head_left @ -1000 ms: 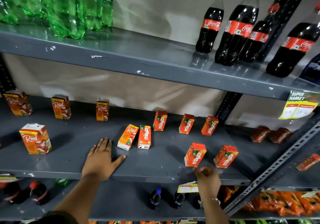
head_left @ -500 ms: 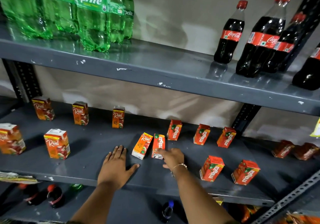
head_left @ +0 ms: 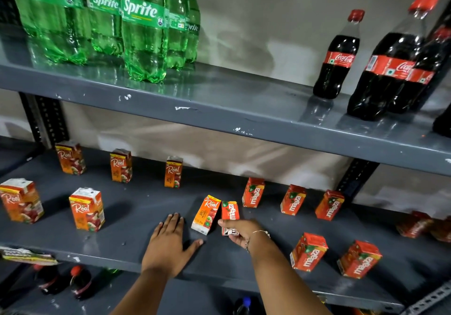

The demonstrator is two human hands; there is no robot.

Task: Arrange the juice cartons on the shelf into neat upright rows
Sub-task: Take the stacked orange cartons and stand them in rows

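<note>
On the grey middle shelf [head_left: 136, 251] two cartons lie flat side by side: an orange Real carton [head_left: 206, 213] and a red Maaza carton [head_left: 230, 211]. My right hand [head_left: 240, 233] has its fingers closed around the lower end of the lying Maaza carton. Left of the lying Real carton, my left hand [head_left: 168, 244] rests flat on the shelf, fingers spread, holding nothing. Upright Real cartons [head_left: 86, 208] stand at the left in two loose rows. Upright Maaza cartons [head_left: 292, 200] stand at the right, with two more [head_left: 308, 251] near the front edge.
The shelf above carries green Sprite bottles [head_left: 144, 26] on the left and Coca-Cola bottles [head_left: 338, 53] on the right. Dark bottles [head_left: 80, 281] stand on the shelf below. More red cartons [head_left: 415, 224] sit in shadow at the far right, past a slotted upright post [head_left: 353, 178].
My right hand has come up from the shelf's front edge to the lying Maaza carton and closed on it. The left hand stays flat on the shelf. The view has shifted left.
</note>
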